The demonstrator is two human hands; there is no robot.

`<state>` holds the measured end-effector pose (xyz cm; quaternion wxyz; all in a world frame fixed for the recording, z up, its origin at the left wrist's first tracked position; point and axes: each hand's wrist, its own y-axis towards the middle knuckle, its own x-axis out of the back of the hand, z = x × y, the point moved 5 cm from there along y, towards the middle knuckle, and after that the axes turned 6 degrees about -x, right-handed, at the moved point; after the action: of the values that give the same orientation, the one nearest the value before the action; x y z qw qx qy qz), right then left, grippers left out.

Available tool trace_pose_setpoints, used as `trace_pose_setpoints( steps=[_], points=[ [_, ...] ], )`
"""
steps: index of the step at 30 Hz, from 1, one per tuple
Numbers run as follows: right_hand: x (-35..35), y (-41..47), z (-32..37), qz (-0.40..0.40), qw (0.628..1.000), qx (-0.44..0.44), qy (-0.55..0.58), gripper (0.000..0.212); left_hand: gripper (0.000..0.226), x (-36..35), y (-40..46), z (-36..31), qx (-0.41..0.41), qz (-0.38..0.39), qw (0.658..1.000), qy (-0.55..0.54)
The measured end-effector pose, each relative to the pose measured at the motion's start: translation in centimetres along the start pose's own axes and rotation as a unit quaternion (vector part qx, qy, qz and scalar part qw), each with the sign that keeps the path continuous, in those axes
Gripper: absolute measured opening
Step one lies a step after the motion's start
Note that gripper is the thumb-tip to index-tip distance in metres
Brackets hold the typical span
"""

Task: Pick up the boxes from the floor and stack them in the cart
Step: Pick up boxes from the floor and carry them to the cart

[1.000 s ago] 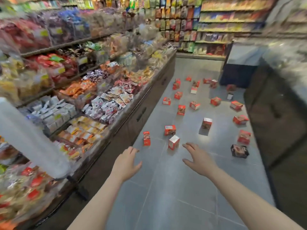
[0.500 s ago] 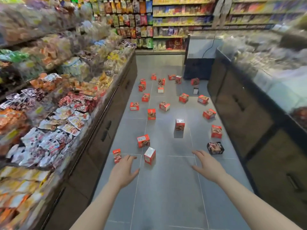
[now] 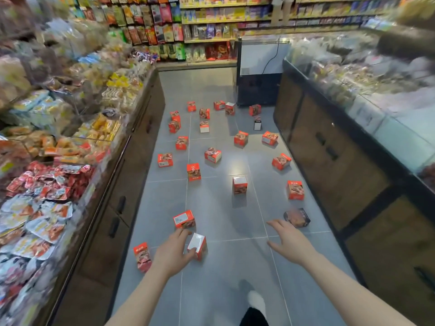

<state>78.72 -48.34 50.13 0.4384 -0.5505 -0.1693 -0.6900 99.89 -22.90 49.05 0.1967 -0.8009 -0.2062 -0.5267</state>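
The nearest box [image 3: 197,246] is standing tilted on the floor [image 3: 226,274], and it is being reached by the left hand [image 3: 173,252], whose fingers [image 3: 191,251] are touching its near corner without yet being closed round it. It should be gripped across opposite faces (the card looks light). The right hand [image 3: 288,241] is being held spread, holding nothing, near a dark box [image 3: 297,217].

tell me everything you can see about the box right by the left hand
The nearest box is a small carton, cardboard by its look, with red printed sides and a plain white face turned up. It sits tilted on the grey tiled floor, apart from the other boxes. The left hand reaches it, thumb against its near white edge, not yet clearly gripping.
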Motion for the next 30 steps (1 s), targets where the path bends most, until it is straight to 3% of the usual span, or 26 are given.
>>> trace_pose_setpoints(
  steps=[13,23,30],
  points=[
    [2.2,23.5,-1.0,0.121,0.985,0.101,-0.066,0.062,0.049,-1.6,14.2,4.5,0.145,-0.005,0.989,-0.027],
    [-2.8,39.0,8.9,0.198,0.947,0.220,-0.125,0.063,0.048,-3.4,16.8,13.7,0.300,-0.030,0.948,-0.101],
    [-8.7,47.7,15.4,0.272,0.906,0.277,-0.167,0.063,0.069,-7.2,19.2,20.2,0.385,-0.058,0.906,-0.169]
  ],
)
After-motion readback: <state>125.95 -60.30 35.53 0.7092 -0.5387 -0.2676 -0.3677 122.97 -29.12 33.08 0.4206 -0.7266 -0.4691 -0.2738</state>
